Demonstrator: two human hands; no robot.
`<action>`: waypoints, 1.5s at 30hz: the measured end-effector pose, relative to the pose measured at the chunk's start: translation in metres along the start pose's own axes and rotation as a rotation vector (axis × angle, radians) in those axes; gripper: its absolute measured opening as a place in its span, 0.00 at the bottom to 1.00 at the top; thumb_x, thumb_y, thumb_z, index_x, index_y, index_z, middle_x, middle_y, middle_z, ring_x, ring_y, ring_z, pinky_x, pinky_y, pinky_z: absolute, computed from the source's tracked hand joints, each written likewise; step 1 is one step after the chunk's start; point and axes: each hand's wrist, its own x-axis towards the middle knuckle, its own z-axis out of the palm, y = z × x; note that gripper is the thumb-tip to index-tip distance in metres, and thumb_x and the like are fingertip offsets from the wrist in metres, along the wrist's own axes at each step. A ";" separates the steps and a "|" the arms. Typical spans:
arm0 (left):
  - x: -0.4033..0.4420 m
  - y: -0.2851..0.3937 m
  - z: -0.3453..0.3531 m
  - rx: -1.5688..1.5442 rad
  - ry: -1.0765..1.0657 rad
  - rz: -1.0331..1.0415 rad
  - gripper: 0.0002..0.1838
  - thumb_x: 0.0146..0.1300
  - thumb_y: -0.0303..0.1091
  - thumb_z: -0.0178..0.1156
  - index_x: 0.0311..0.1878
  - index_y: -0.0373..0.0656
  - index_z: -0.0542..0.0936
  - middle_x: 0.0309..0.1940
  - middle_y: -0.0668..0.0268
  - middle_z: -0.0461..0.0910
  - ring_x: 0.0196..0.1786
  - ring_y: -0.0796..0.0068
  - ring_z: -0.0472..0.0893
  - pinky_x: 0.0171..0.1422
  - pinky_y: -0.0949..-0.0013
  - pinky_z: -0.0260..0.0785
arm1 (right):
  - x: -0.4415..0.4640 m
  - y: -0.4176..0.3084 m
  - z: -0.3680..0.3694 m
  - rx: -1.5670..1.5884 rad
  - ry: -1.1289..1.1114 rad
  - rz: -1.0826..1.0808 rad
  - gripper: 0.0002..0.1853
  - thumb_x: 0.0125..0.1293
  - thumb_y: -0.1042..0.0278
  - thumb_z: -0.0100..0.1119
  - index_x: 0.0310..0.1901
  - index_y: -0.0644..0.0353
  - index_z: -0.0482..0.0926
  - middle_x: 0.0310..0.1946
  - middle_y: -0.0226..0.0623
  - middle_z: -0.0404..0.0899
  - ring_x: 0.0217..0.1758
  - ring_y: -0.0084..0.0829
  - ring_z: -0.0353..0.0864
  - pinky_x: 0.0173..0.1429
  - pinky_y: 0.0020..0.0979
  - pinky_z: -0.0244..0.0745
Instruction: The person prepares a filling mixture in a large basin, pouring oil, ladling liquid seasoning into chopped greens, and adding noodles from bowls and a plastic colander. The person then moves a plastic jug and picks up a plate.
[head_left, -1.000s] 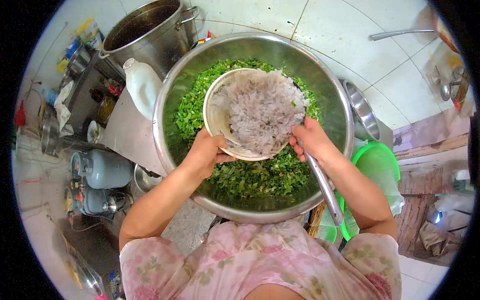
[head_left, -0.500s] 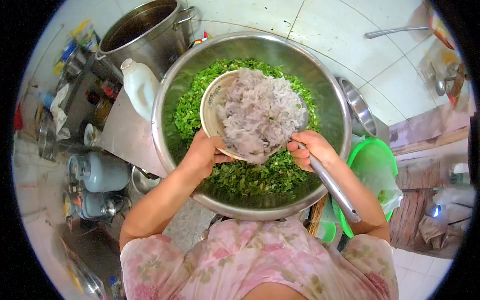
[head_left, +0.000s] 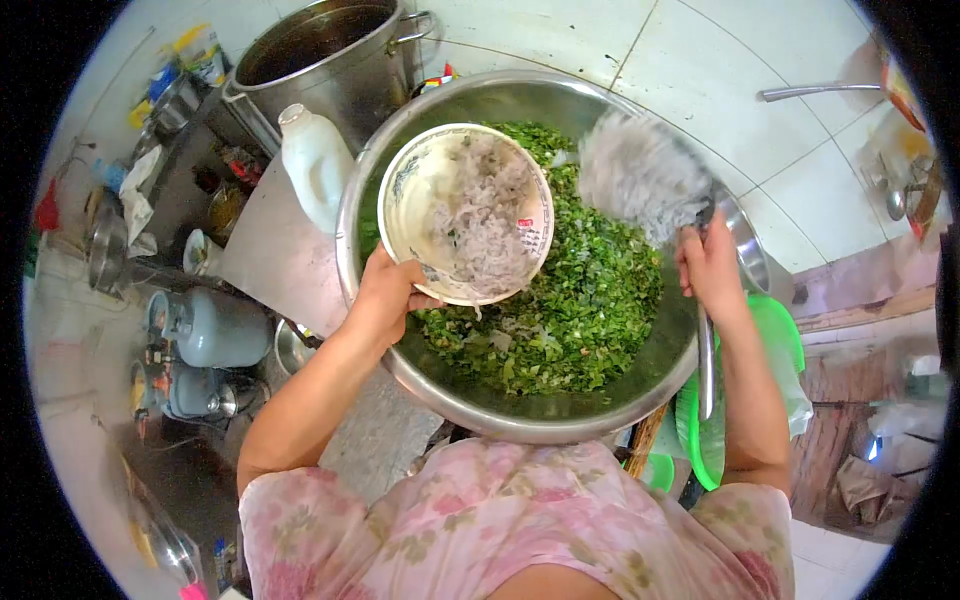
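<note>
My left hand [head_left: 378,300] grips the near left rim of a cream patterned bowl [head_left: 405,200], tilted toward me over a large steel basin [head_left: 520,428]. Some chopped, greyish, translucent noodles [head_left: 490,235] cling inside the bowl. In my right hand [head_left: 712,265] is a long-handled metal cooking utensil [head_left: 706,370]; its head is buried under a heap of the same noodles [head_left: 640,175], blurred by motion, over the basin's right side. Chopped green leaves [head_left: 570,320] fill much of the basin below, with a few pale bits of noodle on them.
A white plastic jug [head_left: 315,165] and a tall steel pot [head_left: 330,70] stand left of the basin. Behind its right side sits a smaller steel bowl [head_left: 745,235]. A green plastic basket [head_left: 785,325] is below right. Grey-blue gas cylinders [head_left: 220,335] are at left.
My right hand has lifted a heap of noodles out of the bowl and carried it right, over the basin. The bowl has moved slightly left and holds far fewer noodles.
</note>
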 end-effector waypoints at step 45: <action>0.071 0.050 0.055 0.393 0.312 1.048 0.29 0.50 0.16 0.42 0.59 0.38 0.63 0.48 0.54 0.74 0.53 0.65 0.73 0.57 0.70 0.62 | 0.014 -0.091 0.034 -0.698 0.028 -0.802 0.28 0.55 0.78 0.43 0.59 0.45 0.58 0.31 0.47 0.74 0.31 0.44 0.78 0.32 0.39 0.75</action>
